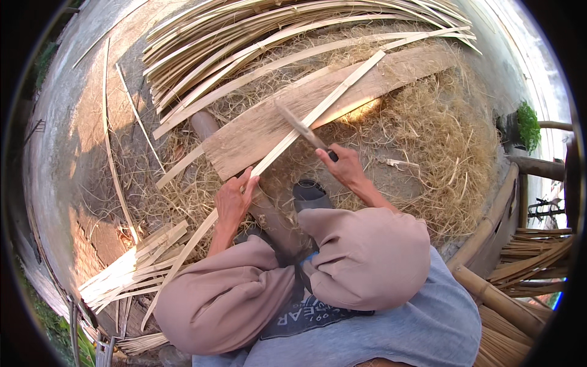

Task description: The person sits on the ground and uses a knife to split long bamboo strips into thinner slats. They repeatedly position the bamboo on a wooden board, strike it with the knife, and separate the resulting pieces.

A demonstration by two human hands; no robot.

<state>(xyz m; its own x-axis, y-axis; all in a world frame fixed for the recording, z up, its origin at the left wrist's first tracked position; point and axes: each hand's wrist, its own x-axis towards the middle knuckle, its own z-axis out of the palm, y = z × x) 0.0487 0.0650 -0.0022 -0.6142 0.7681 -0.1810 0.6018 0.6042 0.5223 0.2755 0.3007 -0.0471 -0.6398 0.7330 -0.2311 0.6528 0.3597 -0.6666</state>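
A long pale bamboo strip (324,107) runs slantwise from beside my left knee up across a wide wooden board (257,129). My left hand (231,199) pinches the strip just off the board's near edge. In my right hand (345,166) is a knife (309,133), gripped by its dark handle. Its long blade points up and to the left, lying across the strip over the board. Whether the edge bites into the bamboo cannot be made out. The board rests slanted on a round log (205,124), which shows at its left end.
Curly bamboo shavings (437,144) cover the ground at right. Beyond the board lies a large pile of bamboo strips (244,52); a smaller bundle (137,269) sits at my left. Bamboo poles (489,220) and more strips (532,263) stand at right, near a green plant (527,127).
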